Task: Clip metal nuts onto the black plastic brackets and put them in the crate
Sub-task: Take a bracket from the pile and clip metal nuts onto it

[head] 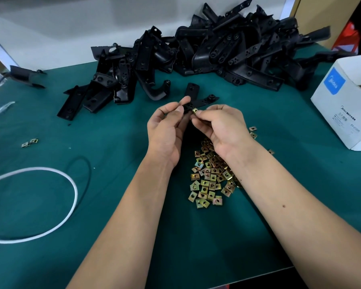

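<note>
I see my left hand gripping a flat black plastic bracket, while my right hand fingers pinch a small brass-coloured metal clip nut against its edge. Below my fingers lies a heap of loose nuts on the green bench; beyond them, a black bracket pile. A white cardboard box sits right, a white cable loop left.

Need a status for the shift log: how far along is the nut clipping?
Done: nothing to confirm; no crate or finished bracket is in view. In hand: the left hand holds one black bracket while the right hand pinches a metal nut at its edge. Left: a big bracket pile at the back, loose nuts on the green mat, more in the white box.
</note>
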Demonstrator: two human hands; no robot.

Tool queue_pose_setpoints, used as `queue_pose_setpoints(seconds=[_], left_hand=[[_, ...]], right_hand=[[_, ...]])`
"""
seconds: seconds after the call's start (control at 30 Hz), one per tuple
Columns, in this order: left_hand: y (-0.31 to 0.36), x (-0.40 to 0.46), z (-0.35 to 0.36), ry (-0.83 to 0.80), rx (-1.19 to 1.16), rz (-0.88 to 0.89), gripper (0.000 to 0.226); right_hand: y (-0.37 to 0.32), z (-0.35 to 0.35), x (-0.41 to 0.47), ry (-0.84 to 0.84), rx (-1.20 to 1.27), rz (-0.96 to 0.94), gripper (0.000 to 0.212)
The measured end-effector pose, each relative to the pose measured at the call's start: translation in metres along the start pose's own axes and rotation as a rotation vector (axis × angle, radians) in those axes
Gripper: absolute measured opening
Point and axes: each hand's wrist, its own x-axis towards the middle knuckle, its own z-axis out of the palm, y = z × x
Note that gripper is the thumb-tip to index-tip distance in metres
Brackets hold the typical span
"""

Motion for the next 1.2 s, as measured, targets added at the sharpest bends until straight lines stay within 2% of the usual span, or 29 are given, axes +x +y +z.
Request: queue_pose_setpoints(seconds=[0.4, 0.8, 0.97, 1.2], left_hand=[[-0.003, -0.002, 0.004, -0.004, 0.102, 0.025, 0.018], [-0.013, -0.007, 0.013, 0.032, 0.108, 0.111, 0.020], [-0.013, -0.007, 0.012, 0.002, 0.147, 0.147, 0.023], [-0.009, -0.007, 0.005, -0.025, 0.176, 0.094, 0.016]], right_hand=[[0.001, 0.001, -0.001, 0.029, 0.066, -0.021, 0.024], [0.008, 0.003, -0.005, 0.049, 0.228, -0.055, 0.032], [0.010, 0.002, -0.006, 0.044, 0.141, -0.096, 0.030], [0.000, -0.004, -0.002, -0.010, -0.309, -0.168, 0.025]])
